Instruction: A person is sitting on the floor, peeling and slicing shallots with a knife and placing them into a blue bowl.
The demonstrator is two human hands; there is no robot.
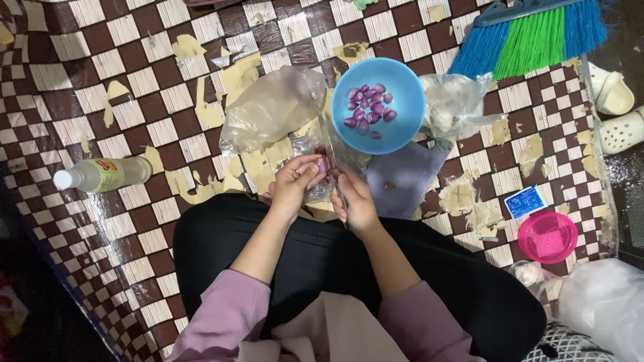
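Observation:
My left hand (295,179) pinches a small purple shallot (324,163) between its fingers, just above my lap. My right hand (354,200) is closed beside it, holding what looks like a thin knife (329,144) whose blade reaches up toward the shallot. Just beyond both hands sits a blue bowl (402,77) with several peeled purple shallots (368,107) in it. A crumpled clear plastic bag (272,107) lies left of the bowl, and its edge runs under my hands.
A plastic bottle (100,174) lies on its side at the left. Another plastic bag (456,104) and a blue-green broom head (537,37) are behind the bowl at the right. A pink lidded tub (547,236), a small blue packet (525,201) and white sandals (614,110) lie on the right.

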